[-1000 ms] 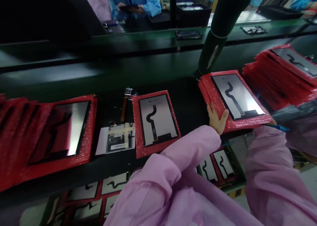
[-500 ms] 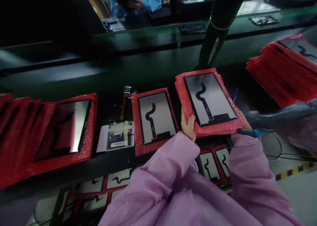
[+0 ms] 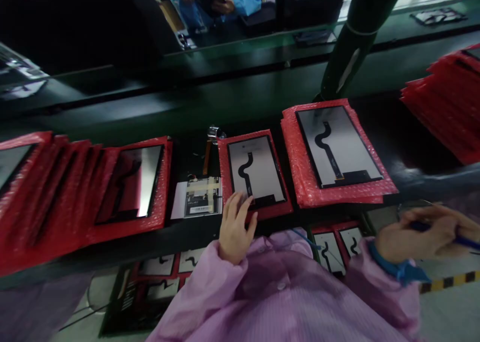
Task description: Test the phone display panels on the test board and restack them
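Observation:
My left hand has its fingers spread, the tips at the lower edge of a screen panel lying on a red bubble-wrap sleeve. To the right, a second panel rests on a stack of red sleeves, untouched. Off the table's front edge at the right, my right hand is closed around a dark blue pen. A blue band circles the right wrist.
Red sleeve piles stand at the left and right. A small device lies left of the middle panel. A green post rises behind. Trays of panels sit below the table edge. A person in blue is across.
Both hands have let go of the right stack, which now lies on the table. My left hand has moved left to the middle panel; my right hand has moved right and now holds a pen.

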A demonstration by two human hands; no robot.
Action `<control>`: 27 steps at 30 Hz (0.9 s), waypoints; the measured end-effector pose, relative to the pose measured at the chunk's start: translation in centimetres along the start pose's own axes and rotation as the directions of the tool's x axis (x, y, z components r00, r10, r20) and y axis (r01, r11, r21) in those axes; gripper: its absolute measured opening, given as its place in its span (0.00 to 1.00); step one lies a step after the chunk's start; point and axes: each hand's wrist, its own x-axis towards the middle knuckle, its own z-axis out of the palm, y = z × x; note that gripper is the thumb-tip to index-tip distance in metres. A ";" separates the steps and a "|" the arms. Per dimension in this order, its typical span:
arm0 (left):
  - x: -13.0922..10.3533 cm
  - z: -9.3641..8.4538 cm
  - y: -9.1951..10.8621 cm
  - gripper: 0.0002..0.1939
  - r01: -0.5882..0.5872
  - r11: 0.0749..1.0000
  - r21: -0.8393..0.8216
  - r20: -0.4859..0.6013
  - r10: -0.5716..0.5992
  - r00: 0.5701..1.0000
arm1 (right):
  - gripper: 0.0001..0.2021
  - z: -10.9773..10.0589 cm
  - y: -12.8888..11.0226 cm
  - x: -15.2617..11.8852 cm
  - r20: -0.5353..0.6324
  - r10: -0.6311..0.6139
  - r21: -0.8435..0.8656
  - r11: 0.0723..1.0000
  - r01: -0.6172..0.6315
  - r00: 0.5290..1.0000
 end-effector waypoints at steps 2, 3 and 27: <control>-1.2 -0.6 -2.0 0.19 -0.024 0.992 0.126 0.038 0.020 0.999 | 0.17 2.4 -1.7 -2.0 0.024 -0.018 0.032 0.999 0.017 1.000; -1.6 -0.6 -2.6 0.19 -0.034 0.988 0.152 0.053 0.027 0.998 | 0.17 3.8 -2.4 -2.9 0.033 -0.024 0.042 0.999 0.023 0.999; -3.0 -4.1 1.5 0.28 0.161 0.908 -0.387 0.405 0.011 0.914 | 0.20 14.5 -12.7 -9.2 0.258 0.083 0.443 0.875 -0.194 0.963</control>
